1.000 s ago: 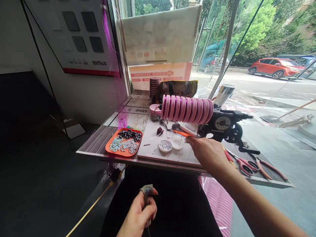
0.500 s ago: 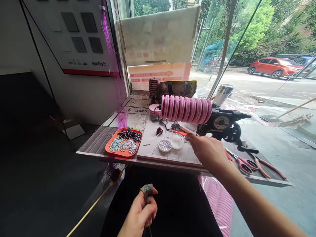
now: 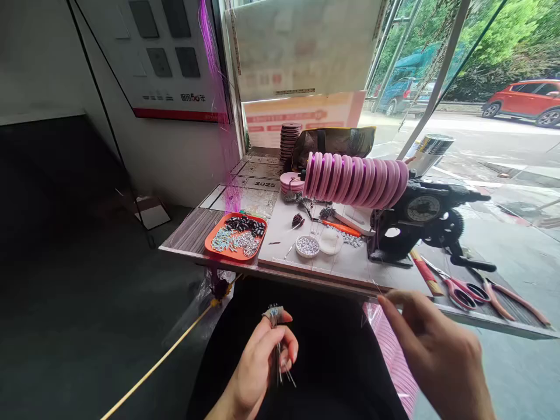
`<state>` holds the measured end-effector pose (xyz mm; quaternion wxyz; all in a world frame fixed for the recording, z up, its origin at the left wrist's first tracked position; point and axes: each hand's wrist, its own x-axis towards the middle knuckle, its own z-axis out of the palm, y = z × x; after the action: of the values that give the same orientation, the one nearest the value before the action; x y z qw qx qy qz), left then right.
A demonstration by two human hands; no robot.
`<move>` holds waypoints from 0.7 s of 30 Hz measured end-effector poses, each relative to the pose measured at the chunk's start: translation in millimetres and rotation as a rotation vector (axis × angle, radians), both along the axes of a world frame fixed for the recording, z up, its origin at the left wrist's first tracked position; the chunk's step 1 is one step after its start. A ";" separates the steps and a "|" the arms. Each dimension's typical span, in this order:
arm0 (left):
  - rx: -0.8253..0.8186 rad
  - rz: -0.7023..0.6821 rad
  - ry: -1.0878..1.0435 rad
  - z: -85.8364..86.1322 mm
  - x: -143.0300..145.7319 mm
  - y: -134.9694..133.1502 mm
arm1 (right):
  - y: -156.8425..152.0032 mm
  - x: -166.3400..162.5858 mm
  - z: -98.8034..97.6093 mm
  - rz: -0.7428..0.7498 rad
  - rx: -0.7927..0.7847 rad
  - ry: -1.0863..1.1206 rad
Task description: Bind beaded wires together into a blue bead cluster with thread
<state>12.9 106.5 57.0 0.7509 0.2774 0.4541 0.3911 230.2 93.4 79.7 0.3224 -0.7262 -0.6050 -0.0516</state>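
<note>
My left hand [image 3: 262,364] is low over my dark lap, fingers closed round a small bundle of thin dark stems [image 3: 277,356] with a grey wrapped tip at my thumb. My right hand [image 3: 431,344] hovers near the table's front edge, thumb and forefinger pinched together on a very fine thread or something too small to name. Ahead on the white mat [image 3: 350,265] sit a small dish of silver beads [image 3: 307,245] and a clear lid [image 3: 330,242]. A row of pink spools [image 3: 354,181] is mounted on a black winding machine [image 3: 422,224].
An orange tray [image 3: 236,236] of black, blue and silver beads lies at the table's left. Red scissors [image 3: 459,289] and pliers [image 3: 510,294] lie at the right. A stack of spools [image 3: 289,140] and a dark bag [image 3: 335,143] stand at the back. A thin yellow rod [image 3: 161,361] slants down left.
My right hand has drawn back from the mat by the dishes toward me, now pinched near the table edge. The view has shifted down and left. The left hand keeps its bundle.
</note>
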 end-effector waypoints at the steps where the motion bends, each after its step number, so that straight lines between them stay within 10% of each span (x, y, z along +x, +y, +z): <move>1: 0.003 0.005 0.008 0.5 1.8 0.2 | -10.5 -6.4 -5.9 0.032 0.071 0.052; 8: 0.065 -0.022 0.052 -8.9 9.0 -1.8 | -15.0 -56.7 -30.2 0.606 0.249 0.176; 21: 0.126 0.086 0.212 -15.7 11.5 0.0 | -13.9 -59.5 -39.4 0.567 0.041 0.239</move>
<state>24.4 106.4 41.3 0.6624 0.3438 0.5170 0.4193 170.7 79.5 40.2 0.4071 -0.5228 -0.7403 0.1140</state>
